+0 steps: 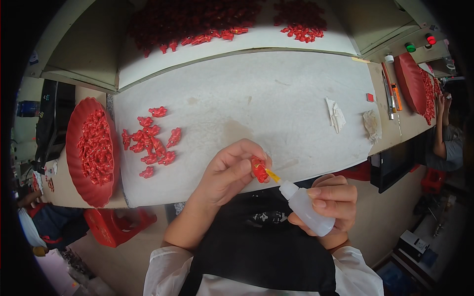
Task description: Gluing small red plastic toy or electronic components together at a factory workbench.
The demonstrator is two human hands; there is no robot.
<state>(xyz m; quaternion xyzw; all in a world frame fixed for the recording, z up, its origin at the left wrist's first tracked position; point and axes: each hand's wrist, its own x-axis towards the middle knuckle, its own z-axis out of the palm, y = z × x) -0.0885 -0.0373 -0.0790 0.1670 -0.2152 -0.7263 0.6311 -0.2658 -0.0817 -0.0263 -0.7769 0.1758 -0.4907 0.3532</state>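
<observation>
Squeeze bottle (310,212), wrapped in the right hand's (332,200) fingers, points its yellow tip at the red figurine (258,169) pinched in the left hand (234,170) above the worktop's near edge; steady, light pressure should suit. Scalloped red tray (96,196) at left holds many small red figurines (95,148).

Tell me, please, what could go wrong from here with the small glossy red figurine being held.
Squeezing too hard with the right hand could make the translucent white plastic bottle release too much onto the small glossy red figurine. The left hand, pinching it close to the thin yellow nozzle, might get smeared.
</observation>
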